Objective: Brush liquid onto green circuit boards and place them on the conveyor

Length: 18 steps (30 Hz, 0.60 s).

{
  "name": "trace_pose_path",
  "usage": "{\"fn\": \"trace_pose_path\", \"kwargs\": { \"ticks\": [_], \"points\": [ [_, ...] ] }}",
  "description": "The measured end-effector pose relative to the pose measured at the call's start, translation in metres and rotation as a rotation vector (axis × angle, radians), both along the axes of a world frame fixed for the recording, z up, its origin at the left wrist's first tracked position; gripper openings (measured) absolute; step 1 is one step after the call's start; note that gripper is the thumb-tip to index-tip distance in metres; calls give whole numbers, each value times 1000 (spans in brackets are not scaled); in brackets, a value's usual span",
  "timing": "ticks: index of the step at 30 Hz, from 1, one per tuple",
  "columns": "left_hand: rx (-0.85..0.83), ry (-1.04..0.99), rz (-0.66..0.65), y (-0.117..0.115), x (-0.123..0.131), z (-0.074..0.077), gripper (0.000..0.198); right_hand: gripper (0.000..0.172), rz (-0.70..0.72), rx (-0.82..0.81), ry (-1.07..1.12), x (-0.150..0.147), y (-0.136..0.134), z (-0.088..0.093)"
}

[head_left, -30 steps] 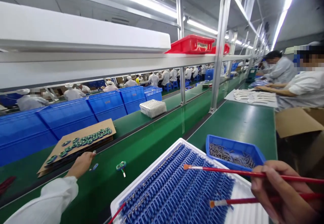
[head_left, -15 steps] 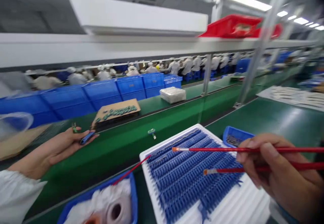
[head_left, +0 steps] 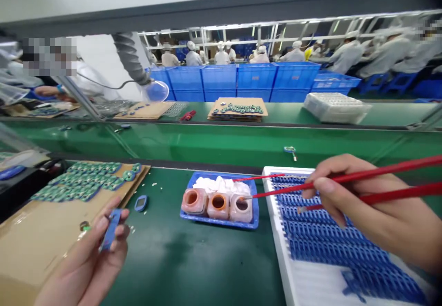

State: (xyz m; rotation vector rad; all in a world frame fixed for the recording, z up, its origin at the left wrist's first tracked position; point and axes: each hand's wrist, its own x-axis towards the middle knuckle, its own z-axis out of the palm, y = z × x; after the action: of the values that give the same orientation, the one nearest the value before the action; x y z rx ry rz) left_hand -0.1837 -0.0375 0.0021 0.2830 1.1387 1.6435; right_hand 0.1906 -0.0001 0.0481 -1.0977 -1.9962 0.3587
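The left hand (head_left: 93,255) is clamped on a small blue part (head_left: 111,229), pinched at its fingertips. Just beyond it, many green pieces (head_left: 83,186) lie on cardboard (head_left: 34,241), so the work looks mid-run. The right hand (head_left: 373,209) grips red brushes (head_left: 362,177) over a white tray (head_left: 311,283), with one tip at the jars (head_left: 218,204) to its left. No writing is legible.

Single head-worn view, set above the near edge of the green bench (head_left: 193,260), facing forward and down. The left hand (head_left: 86,264) and right hand (head_left: 373,214) sit close at the lower corners. Blue crates (head_left: 255,80) stand far beyond the conveyor (head_left: 221,144).
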Motion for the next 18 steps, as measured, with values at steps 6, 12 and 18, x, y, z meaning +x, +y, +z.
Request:
{"fn": "trace_pose_path", "kwargs": {
  "ticks": [6, 12, 18],
  "points": [
    [-44, 68, 30, -35, -16, -35, 32, 22, 188, 88, -88, -31, 25, 8],
    [-173, 146, -97, -40, -18, -43, 64, 23, 146, -7, -10, -36, 27, 6],
    [-169, 280, -140, -47, -1, -37, 63, 25, 223, 4, -61, -54, 37, 3]
  ]
}}
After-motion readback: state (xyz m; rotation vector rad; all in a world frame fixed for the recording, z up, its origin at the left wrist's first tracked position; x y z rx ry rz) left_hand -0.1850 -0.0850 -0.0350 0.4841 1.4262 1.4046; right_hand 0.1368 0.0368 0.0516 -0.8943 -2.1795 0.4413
